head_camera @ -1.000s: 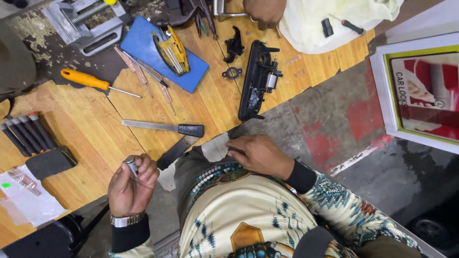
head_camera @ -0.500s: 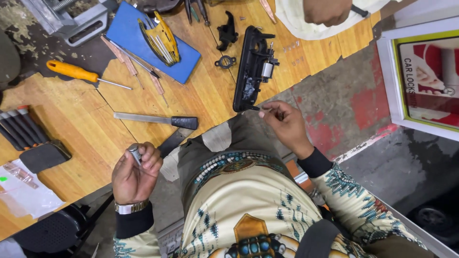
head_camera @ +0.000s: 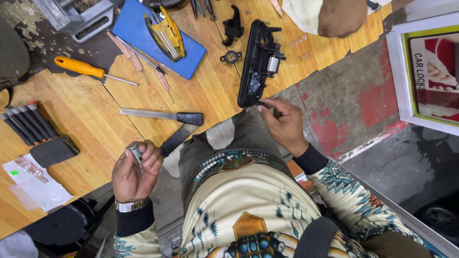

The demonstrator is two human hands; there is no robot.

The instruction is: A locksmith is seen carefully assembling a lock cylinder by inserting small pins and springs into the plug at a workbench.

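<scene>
My left hand [head_camera: 136,172] clamps a small cylinder [head_camera: 135,152] upright, while my right fingers [head_camera: 267,106] pinch the near end of the handle [head_camera: 258,59], its long axis running away across the worktop [head_camera: 95,114].

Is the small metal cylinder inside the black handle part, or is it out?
Out. The small metal cylinder is held in the left hand, apart from the black handle part, which lies on the wooden bench under the right hand.

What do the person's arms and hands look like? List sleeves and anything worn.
Both arms wear cream sleeves with a teal and dark geometric pattern, ending in black cuffs. The left hand is bare, with a silver metal wristwatch at the wrist. The right hand is bare too, and no watch shows on it.
</scene>
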